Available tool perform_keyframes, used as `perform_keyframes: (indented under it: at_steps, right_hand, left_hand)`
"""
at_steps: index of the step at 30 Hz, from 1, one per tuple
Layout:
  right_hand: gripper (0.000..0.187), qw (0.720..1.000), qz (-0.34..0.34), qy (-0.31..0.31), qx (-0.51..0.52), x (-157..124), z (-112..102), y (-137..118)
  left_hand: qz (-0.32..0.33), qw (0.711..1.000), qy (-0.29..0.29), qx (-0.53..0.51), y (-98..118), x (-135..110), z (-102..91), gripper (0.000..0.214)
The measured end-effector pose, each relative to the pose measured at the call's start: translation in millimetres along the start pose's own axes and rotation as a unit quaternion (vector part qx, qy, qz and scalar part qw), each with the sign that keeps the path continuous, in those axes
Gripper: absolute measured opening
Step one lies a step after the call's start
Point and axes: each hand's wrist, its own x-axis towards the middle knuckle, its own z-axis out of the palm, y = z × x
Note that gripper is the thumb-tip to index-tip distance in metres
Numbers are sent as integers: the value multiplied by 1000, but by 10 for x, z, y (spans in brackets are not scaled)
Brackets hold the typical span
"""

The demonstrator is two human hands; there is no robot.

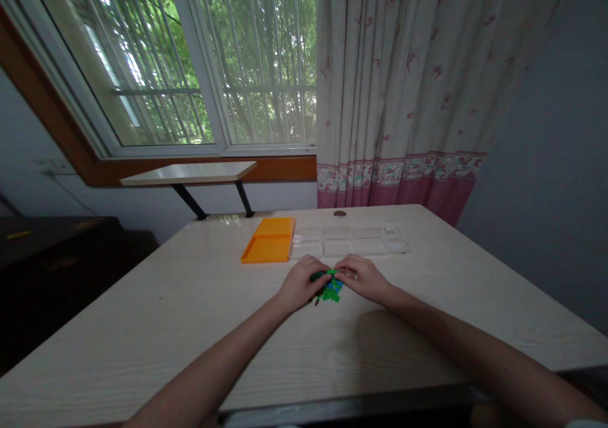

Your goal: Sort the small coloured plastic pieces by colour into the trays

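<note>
Green and blue, a cluster of small pieces point(333, 291) lies on the pale wood-grain table point(199, 327), near its middle and straight ahead of the person at twelve o'clock. The left hand point(301, 283) is curled, its fingertips closed on the cluster's nine o'clock side. The right hand point(363, 278) meets it from three o'clock, fingers bent in and pinching the same cluster, so the two hands nearly touch over it. Just beyond the hands at twelve o'clock sits a clear compartment tray point(351, 243). An orange tray point(269, 240) lies just beside it at eleven o'clock. Farther out at twelve o'clock, by the table's far edge, is a small dark round object point(339, 213), too small to identify. A floral curtain point(408, 80) hangs at one o'clock.
</note>
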Motion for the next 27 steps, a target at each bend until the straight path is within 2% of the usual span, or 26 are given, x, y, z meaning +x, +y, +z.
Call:
perform_keyframes:
  at_steps: [7, 27]
  right_hand:
    - [22, 999, -6, 36, -20, -10, 25, 10]
    - [21, 999, -5, 29, -17, -19, 34, 16]
  left_hand:
    - [-27, 997, 62, -20, -12, 3, -12, 20]
    - [-19, 999, 44, -19, -10, -8, -7, 17]
